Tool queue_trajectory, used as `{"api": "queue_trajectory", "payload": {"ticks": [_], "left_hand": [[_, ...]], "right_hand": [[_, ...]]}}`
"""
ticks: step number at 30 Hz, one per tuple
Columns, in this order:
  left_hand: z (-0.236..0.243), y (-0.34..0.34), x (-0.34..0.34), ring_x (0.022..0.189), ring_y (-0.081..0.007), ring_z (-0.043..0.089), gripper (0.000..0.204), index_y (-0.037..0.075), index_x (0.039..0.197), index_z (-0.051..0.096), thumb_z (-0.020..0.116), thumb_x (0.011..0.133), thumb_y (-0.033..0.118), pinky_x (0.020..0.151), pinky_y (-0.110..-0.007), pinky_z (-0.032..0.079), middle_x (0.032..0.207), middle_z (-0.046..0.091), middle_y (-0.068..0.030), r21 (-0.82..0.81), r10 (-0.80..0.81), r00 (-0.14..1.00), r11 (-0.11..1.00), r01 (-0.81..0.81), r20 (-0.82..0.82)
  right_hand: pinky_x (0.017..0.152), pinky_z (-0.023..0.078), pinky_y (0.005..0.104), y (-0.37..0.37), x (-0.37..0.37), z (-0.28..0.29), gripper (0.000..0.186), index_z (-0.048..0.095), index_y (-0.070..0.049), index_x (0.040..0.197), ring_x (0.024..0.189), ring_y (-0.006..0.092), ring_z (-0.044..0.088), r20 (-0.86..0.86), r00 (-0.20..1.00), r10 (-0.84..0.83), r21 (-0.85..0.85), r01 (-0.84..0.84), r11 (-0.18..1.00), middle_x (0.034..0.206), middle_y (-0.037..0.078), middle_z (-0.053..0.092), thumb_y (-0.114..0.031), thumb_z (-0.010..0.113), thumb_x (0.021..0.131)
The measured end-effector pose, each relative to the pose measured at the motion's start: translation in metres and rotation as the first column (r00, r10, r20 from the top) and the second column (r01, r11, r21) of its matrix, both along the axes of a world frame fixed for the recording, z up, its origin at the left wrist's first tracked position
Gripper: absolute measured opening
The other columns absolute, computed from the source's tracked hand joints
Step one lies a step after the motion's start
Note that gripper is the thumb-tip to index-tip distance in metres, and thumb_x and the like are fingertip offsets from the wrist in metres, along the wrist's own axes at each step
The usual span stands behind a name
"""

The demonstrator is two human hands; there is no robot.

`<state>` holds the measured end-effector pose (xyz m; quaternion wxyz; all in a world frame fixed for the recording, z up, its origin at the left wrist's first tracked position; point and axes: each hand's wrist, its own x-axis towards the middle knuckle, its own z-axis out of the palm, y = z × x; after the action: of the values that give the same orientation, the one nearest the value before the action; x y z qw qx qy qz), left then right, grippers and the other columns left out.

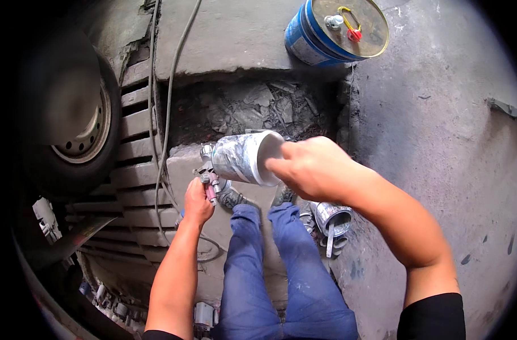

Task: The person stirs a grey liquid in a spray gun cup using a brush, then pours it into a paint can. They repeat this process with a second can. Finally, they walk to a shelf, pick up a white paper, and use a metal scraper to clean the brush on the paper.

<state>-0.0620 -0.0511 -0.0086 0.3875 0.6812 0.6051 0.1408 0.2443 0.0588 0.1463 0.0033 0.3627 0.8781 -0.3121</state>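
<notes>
Head view, cup (236, 160), concrete floor (213, 42), wheel (92, 141)

The cup (231, 161) looks smooth inside, paint-streaked outside; beyond it, a scuffed metal drum (306, 37); left of it, matt rubber tyre (71, 180); below it, matt cloth trousers (244, 255).

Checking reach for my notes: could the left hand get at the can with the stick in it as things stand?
Probably not easily: the left hand is closed around the spray gun, and the paint-smeared can is off to the right, beyond the person's legs.
</notes>
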Motion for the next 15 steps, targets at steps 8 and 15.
{"api": "queue_trajectory", "payload": {"ticks": [8,15], "left_hand": [[-0.01,-0.001,0.006,0.082,-0.0364,0.055,0.027,0.007,0.102,0.057,0.051,0.078,-0.002,0.073,-0.043,0.044,0.087,0.056,-0.0142,0.041,-0.038,0.998,0.998,0.04,-0.054],[-0.006,0.0,0.013,0.083,-0.0366,0.054,0.027,0.006,0.102,0.057,0.049,0.078,-0.004,0.072,-0.043,0.044,0.087,0.056,-0.0146,0.056,-0.061,0.996,0.996,0.065,-0.062]], "right_hand": [[0.049,0.045,0.0356,-0.031,0.058,0.034,0.021,0.064,-0.008,0.102,0.056,0.0229,0.056,0.124,0.989,-0.087,0.03,0.084,0.996,0.063,0.005,0.05,-0.015,0.06,0.082],[0.051,0.047,0.0361,-0.017,0.06,0.028,0.011,0.065,-0.009,0.094,0.059,0.0253,0.059,-0.069,0.924,-0.375,0.083,0.38,0.921,0.065,0.009,0.055,-0.013,0.064,0.084]]}}
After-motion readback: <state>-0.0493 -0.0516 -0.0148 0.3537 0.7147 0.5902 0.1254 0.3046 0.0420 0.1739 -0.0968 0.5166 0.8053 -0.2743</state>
